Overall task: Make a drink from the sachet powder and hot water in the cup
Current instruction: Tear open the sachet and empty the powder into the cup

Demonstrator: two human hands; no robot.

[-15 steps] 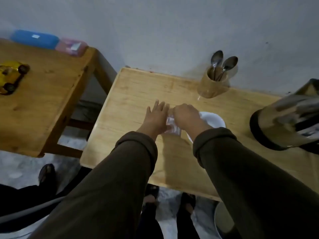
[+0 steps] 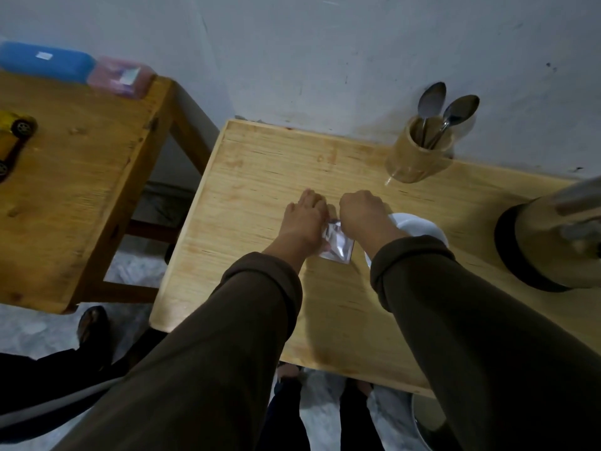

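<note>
— Pale wooden surface (image 2: pixel 260 177) against a grey wall; what's on it?

— My sachet (image 2: pixel 338 247), silvery, sits at the centre of the frame between my 2 hands. My left hand (image 2: pixel 305 222) presses on its left edge, fingers curled over it. My right hand (image 2: pixel 364 213) is bunched closed at its top corner; I take that as a pinch on the foil, though the fingertips themselves are hidden from view.

— And the cup?

— White cup (image 2: pixel 419 227), just right of the sachet, partly behind my right wrist. I can't see inside it.

— Which step is this?

— Opening the sachet, I'd judge. It looks whole, so no powder has gone in yet.

— What next?

— A tear across the top corner, left hand holding the body steady, then tipping it over the cup without spilling. After that the kettle (image 2: pixel 553 242), at the right edge, supplies the water, and 1 of the 2 spoons (image 2: pixel 445 118) in the wooden holder (image 2: pixel 416 157), upper right, would do for stirring.
</note>
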